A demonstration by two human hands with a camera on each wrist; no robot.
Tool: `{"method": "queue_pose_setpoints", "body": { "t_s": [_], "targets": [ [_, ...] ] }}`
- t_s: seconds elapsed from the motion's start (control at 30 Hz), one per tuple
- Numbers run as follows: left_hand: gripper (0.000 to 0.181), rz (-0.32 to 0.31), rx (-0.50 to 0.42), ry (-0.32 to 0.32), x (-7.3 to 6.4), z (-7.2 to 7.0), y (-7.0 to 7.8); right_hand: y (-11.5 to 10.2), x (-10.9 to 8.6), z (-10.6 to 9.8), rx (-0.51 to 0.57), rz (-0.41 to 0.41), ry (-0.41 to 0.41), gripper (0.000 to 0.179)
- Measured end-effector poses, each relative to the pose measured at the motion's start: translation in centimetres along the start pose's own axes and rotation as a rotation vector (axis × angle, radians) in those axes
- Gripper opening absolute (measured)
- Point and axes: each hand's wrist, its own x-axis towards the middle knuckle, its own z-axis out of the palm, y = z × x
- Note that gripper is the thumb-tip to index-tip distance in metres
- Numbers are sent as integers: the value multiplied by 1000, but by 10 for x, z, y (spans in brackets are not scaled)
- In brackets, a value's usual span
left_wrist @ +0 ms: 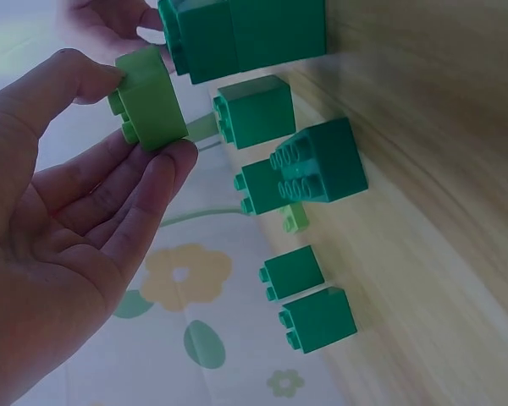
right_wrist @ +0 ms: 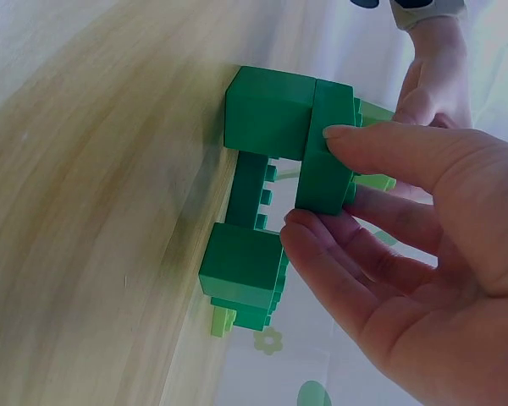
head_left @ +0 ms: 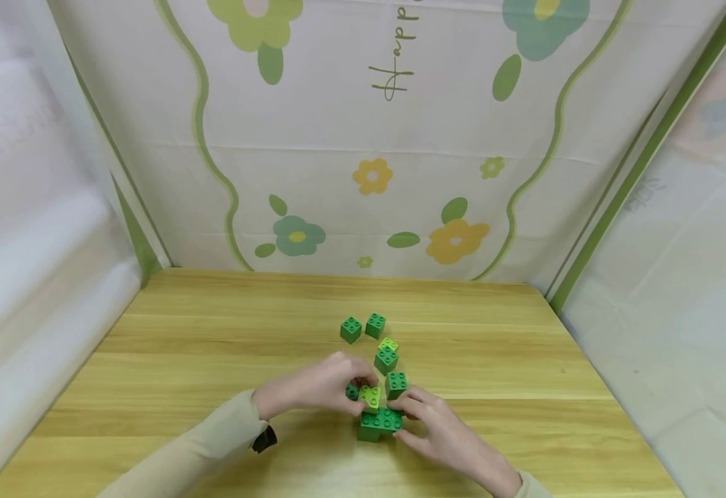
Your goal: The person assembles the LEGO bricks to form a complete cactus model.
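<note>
Between thumb and fingertips, my left hand (head_left: 328, 382) pinches a light green toy brick (left_wrist: 157, 101), its studs facing up. This brick overlaps the back left of a long green brick (head_left: 383, 419) in the head view. My right hand (head_left: 436, 427) grips that long brick, the thumb on its near side and the fingers on its end. Under the long brick's left part stands a green block (right_wrist: 269, 110), so its right end overhangs. Partly hidden behind my left fingers is another dark green brick (head_left: 352, 392).
Just behind my right fingers stands a green brick (head_left: 396, 383). Farther back are another green brick (head_left: 385, 360), a light green one (head_left: 389, 344) and two green bricks, left (head_left: 351, 330) and right (head_left: 375, 326). A flowered cloth (head_left: 338, 124) hangs behind the wooden table (head_left: 213, 325).
</note>
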Motion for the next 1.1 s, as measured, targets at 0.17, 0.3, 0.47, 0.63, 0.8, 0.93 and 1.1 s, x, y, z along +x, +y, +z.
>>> {"method": "queue_pose_setpoints", "body": {
  "t_s": [0.17,0.3,0.47,0.63,0.8,0.93,1.1],
  "targets": [
    [27,7,-2,3,-3,4,4,0,0,0,-1,-4,9,37],
    [27,1,-13,2,-4,6,6,0,0,1,-1,-9,13,37],
    [26,-4,-31,-3,-5,8,7,1,0,1,1,-7,7,39],
    [24,14,-23,14,-6,12,9,1,0,2,-2,-17,13,40],
    [24,-8,-28,43,-7,16,10,1,0,2,0,-29,22,40],
    [23,-59,-59,44,-10,20,11,1,0,3,-6,-38,26,41],
    [23,-82,-82,53,-12,25,12,0,-1,3,-9,-29,22,41]
  ]
}}
